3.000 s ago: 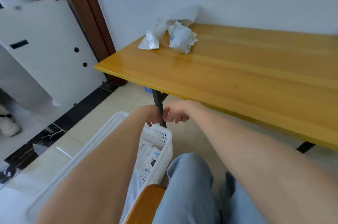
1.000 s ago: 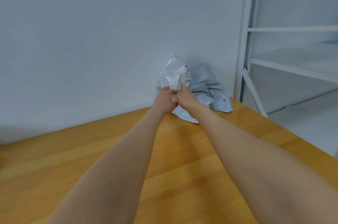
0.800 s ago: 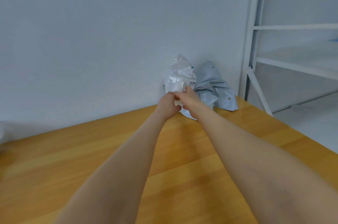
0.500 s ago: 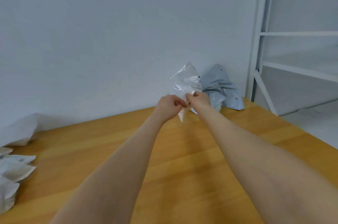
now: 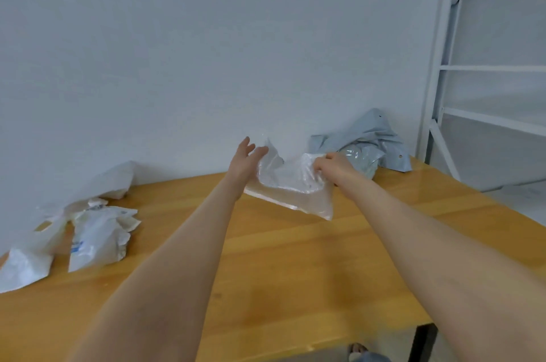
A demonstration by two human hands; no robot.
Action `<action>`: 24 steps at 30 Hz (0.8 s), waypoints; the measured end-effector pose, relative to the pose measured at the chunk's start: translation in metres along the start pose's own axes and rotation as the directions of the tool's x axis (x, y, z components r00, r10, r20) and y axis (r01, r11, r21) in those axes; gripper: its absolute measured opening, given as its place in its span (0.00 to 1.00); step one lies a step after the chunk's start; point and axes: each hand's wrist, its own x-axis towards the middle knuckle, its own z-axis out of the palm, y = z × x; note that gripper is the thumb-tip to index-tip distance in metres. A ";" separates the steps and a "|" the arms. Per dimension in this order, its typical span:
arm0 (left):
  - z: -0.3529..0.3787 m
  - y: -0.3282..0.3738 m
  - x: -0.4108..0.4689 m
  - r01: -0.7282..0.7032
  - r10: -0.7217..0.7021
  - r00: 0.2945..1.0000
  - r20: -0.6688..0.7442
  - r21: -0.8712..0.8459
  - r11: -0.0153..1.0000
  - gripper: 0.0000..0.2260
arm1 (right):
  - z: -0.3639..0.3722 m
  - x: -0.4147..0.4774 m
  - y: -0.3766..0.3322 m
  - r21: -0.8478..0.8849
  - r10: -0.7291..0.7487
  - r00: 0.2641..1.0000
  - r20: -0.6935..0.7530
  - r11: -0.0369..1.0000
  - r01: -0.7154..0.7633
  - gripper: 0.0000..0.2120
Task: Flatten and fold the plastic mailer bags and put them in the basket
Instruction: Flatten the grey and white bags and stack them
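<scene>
Between your left hand [image 5: 243,160] and right hand [image 5: 332,168], a clear plastic bag [image 5: 291,187] is above the table [image 5: 280,273]. A mailer heap [image 5: 369,140] lies just behind your right hand. Crumpled mailers [image 5: 97,231] lie well left of your left hand.

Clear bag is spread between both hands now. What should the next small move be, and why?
Probably lay the clear bag flat on the table in front and press it smooth. It looks crumpled and only partly spread: the right hand grips one end, the left hand lies open against the other, and the wood nearby shows room.
</scene>
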 end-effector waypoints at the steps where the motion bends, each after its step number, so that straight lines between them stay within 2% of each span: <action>1: -0.004 -0.001 -0.006 0.005 -0.005 1.000 0.003 0.002 1.000 0.22 | 0.003 -0.005 -0.001 -0.012 -0.006 1.000 0.011 1.000 0.006 0.12; 3: -0.009 -0.005 -0.014 -0.003 0.004 1.000 -0.022 0.036 0.999 0.10 | 0.010 -0.012 -0.002 -0.020 -0.002 1.000 0.004 1.000 0.002 0.13; 4: -0.012 -0.009 -0.016 -0.015 0.016 0.999 -0.041 0.044 0.999 0.09 | 0.014 -0.013 -0.001 -0.009 0.003 1.000 -0.002 1.000 -0.003 0.13; 8: -0.019 -0.025 -0.021 -0.059 0.086 0.979 -0.182 0.148 0.987 0.18 | 0.026 -0.013 0.004 0.032 -0.013 0.999 -0.053 0.999 0.015 0.12; 13: -0.023 -0.035 -0.021 0.019 0.084 0.930 -0.358 0.275 0.961 0.17 | 0.032 -0.007 0.017 0.173 0.009 0.983 -0.182 0.985 0.023 0.07; 16: -0.023 -0.042 -0.019 0.064 0.050 0.922 -0.385 0.278 0.958 0.13 | 0.033 0.000 0.026 0.232 0.051 0.968 -0.244 0.973 0.007 0.11; 19: -0.020 -0.047 -0.016 0.090 0.033 0.917 -0.397 0.289 0.953 0.17 | 0.037 0.005 0.030 0.258 0.058 0.947 -0.316 0.966 0.027 0.03; 20: -0.019 -0.050 -0.014 0.097 0.026 0.915 -0.403 0.281 0.955 0.17 | 0.039 0.006 0.032 0.285 0.072 0.940 -0.333 0.958 0.027 0.04; 22: -0.018 -0.053 -0.010 0.115 0.007 0.902 -0.432 0.256 0.960 0.18 | 0.039 0.007 0.031 0.373 0.153 0.934 -0.324 0.928 -0.023 0.09; 24: -0.019 -0.054 -0.008 0.143 -0.037 0.883 -0.468 0.193 0.971 0.18 | 0.035 0.006 0.031 0.404 0.231 0.948 -0.217 0.906 -0.128 0.14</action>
